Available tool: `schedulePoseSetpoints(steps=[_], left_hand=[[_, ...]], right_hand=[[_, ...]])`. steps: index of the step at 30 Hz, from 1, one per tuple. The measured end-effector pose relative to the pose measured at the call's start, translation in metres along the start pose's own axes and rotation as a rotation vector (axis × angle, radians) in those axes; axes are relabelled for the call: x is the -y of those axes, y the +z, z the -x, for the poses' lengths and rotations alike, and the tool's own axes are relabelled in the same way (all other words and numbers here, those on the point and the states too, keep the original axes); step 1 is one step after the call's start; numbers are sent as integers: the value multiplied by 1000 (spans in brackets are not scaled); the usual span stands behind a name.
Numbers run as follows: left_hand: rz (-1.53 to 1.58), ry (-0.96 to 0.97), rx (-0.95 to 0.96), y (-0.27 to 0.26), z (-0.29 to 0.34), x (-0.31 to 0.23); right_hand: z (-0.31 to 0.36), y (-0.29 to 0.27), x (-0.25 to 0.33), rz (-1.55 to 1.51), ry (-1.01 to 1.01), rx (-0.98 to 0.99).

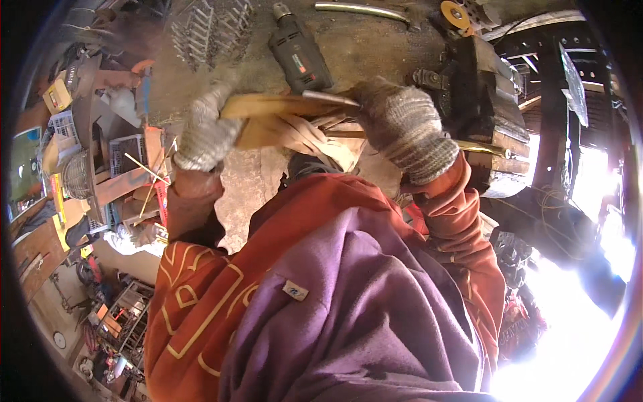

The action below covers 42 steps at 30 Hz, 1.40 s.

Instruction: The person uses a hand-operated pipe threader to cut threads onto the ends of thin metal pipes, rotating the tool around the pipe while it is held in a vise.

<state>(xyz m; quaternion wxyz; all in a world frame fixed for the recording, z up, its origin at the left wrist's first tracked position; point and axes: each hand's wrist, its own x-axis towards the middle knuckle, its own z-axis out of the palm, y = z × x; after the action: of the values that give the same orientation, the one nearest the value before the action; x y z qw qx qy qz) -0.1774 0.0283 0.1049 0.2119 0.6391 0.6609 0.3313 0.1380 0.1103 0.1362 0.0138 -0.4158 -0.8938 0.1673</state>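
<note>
Cloth (348, 288): purple, draped over an orange garment (194, 295) at the front of the body.
Tan strip (271, 107): flat, held up before the body on the near side of the workbench (375, 50); outline smeared by blur.
Left hand (207, 127): covered by a knit glove; fingers blurred, apparently closed round the strip's left end.
Right hand (398, 120): gloved likewise, set at the strip's right side; fingers mostly hidden by the back of the hand, so what is grasped cannot be told.
Shiny rod (328, 98): seen along the strip's upper right part, one end meeting the right glove; whether it is gripped is unclear.
Slip risk: the strip could be let go or twisted if knit fabric slides on a smooth face, or if both ends are pulled unevenly.
Snag risk: pale folds (321, 144), bunched below the strip, could be caught by its edge if it is lowered carelessly.
Drill (299, 57): laid just beyond the strip, chuck pointed away; could be knocked if the strip is swung outward.
Metal pieces (211, 30): thin, clustered at the bench's far left; could be scattered by a wide left-hand sweep.
Yellow disc (455, 15): seen at far right.
</note>
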Motion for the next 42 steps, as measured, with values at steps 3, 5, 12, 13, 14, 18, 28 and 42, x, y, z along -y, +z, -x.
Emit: schedulePoseSetpoints(steps=[3,5,12,13,14,18,28,42], left_hand=[[109,-189,541,-7,31,-4],[271,-337,709,35,68,36],[-389,-111,430,178,92,120],[-503,-179,468,167,81,99],[-593,-426,704,133,52,51],[-40,-550,-96,148,93,111],[-290,-467,-33,138,62,32],[-296,-287,-41,125,72,26]], right_hand=[[-2,33,-6,-43,-112,-31],[-7,34,-1,-53,-127,71],[-13,78,16,-58,-253,118],[-11,76,15,48,-240,171],[-11,74,10,47,-212,168],[-14,56,10,141,-109,282],[43,-38,2,65,-55,-100],[52,-36,-12,337,-97,-79]])
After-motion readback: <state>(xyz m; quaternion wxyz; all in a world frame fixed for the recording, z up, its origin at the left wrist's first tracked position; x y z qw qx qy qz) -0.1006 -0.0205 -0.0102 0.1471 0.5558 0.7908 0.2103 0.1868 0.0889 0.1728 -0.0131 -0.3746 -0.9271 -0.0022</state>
